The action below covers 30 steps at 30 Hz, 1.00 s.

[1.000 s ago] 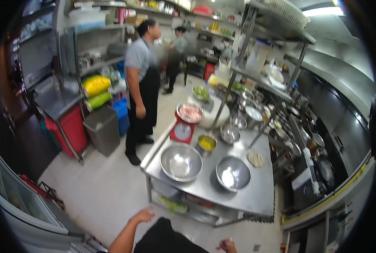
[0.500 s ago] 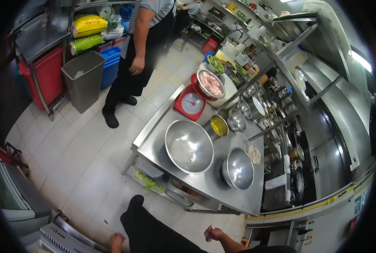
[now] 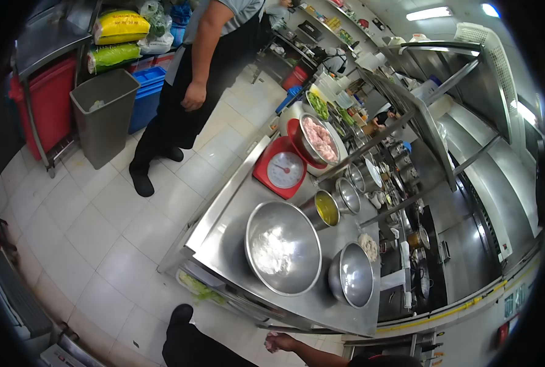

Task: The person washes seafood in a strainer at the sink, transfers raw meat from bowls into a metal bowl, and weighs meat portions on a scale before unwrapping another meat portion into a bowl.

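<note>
My right hand (image 3: 278, 342) is low in the view, beside the front edge of the steel table (image 3: 223, 226). Its fingers are curled around a small pinkish piece that resembles raw meat; blur hides its exact kind. My left hand is out of view. On the table are a large steel mixing bowl (image 3: 303, 244) with bright glare inside and a smaller steel bowl (image 3: 352, 275) to its right. Farther back, a red dial scale (image 3: 285, 169) carries a steel bowl of raw pink meat (image 3: 321, 139).
A steel pot with yellow liquid (image 3: 327, 209) and more metal bowls (image 3: 348, 196) line the table's far side. A pale lump (image 3: 367, 247) lies near the small bowl. Across the tiled floor, a co-worker's arm (image 3: 205, 55) hangs near a grey bin (image 3: 104, 119).
The view has shifted, so the table and its bowls sit lower in it. My left hand has dropped out of view. My right hand stays closed and appears farther left.
</note>
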Motion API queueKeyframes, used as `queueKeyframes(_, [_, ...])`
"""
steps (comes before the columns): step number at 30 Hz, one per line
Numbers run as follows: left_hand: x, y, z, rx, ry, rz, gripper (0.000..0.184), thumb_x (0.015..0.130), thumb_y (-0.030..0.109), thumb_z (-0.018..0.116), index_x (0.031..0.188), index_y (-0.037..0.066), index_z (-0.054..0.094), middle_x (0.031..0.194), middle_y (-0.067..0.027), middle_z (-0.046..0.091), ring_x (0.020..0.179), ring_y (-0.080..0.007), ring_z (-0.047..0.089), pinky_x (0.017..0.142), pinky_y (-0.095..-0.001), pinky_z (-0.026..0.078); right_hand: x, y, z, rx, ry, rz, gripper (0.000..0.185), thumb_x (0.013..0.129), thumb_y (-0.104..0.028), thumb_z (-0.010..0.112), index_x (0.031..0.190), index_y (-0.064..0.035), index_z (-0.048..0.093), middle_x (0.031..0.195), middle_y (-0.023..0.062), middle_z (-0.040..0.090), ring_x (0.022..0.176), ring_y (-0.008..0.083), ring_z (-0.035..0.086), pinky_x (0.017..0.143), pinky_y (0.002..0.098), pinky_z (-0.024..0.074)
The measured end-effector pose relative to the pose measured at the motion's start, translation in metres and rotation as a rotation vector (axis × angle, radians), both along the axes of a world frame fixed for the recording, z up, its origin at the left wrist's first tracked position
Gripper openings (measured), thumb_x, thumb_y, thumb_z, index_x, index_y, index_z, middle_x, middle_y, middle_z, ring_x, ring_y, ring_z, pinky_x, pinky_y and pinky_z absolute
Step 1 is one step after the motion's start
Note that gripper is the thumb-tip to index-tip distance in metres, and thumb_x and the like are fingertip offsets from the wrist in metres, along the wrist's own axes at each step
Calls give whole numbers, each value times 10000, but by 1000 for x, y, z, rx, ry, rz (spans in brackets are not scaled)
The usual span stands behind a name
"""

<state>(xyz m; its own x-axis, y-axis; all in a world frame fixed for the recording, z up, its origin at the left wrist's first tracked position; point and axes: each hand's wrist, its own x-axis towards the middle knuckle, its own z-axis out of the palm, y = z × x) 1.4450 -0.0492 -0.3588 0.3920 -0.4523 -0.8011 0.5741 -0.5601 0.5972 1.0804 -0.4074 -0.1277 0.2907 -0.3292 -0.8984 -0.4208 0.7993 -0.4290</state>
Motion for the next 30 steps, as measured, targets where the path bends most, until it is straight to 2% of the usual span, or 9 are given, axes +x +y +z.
queueKeyframes(7, [59,-20,91,-120,195,-79,232,846,194,527,935,14,644,823,-42,617,627,-140,526,533,-254,429,18,15,13,-10,73,-63,115,865,-167,538,804,-72,524,651,71,561,511,179,558,429,290,418])
queueKeyframes(9, [90,-32,112,130,258,32,298,855,248,459,744,-5,571,733,-136,588,601,-272,564,504,-402,481,15,21,25,-4,9,-25,125,875,-171,537,798,-76,513,648,76,558,512,191,562,424,294,416])
queueKeyframes(11, [109,-53,156,230,-184,-654,398,841,312,505,971,-54,594,835,-192,624,764,-348,608,685,-468,506,10,31,32,-24,21,-8,124,888,-153,526,792,-79,497,646,77,556,518,197,565,422,294,410])
queueKeyframes(14, [125,-74,184,233,-631,-967,630,810,302,576,1275,-87,407,1050,-269,597,998,-395,575,888,-447,452,-6,51,33,-43,-108,-214,112,871,-113,527,794,-55,469,638,97,543,429,186,506,365,295,357])
queueKeyframes(20, [186,-214,302,-268,-1094,-412,933,772,101,661,1449,28,23,1251,-340,440,1154,-453,451,932,-447,410,-49,107,44,-34,-93,-518,84,850,-51,498,790,-68,442,635,135,542,445,232,507,350,315,356])
queueKeyframes(23, [210,-339,415,-517,-939,-265,752,847,124,614,1456,99,173,1072,-196,545,940,-236,557,745,-312,482,-84,148,31,57,-73,-727,54,841,-44,492,819,-60,445,631,161,545,430,269,508,326,356,361])
queueKeyframes(25, [196,-418,501,-687,-1013,-329,666,863,135,603,1434,99,263,854,-99,592,804,-177,576,733,-295,475,-125,186,-6,-419,179,-134,103,861,-57,487,918,-68,402,721,197,562,595,379,579,434,489,455])
queueKeyframes(26, [184,-451,536,-773,-1002,-389,652,865,137,600,1429,97,276,837,-92,587,780,-158,570,731,-288,474,-116,182,12,15,198,-722,128,848,-58,503,926,-76,404,708,196,560,609,393,586,472,536,483])
queueKeyframes(30, [142,-577,577,-986,-758,-595,513,863,172,620,1314,35,417,806,-48,583,707,-92,559,640,-236,462,-123,207,-17,-144,311,-921,92,820,-18,460,909,-17,437,622,184,542,432,332,543,318,496,444])
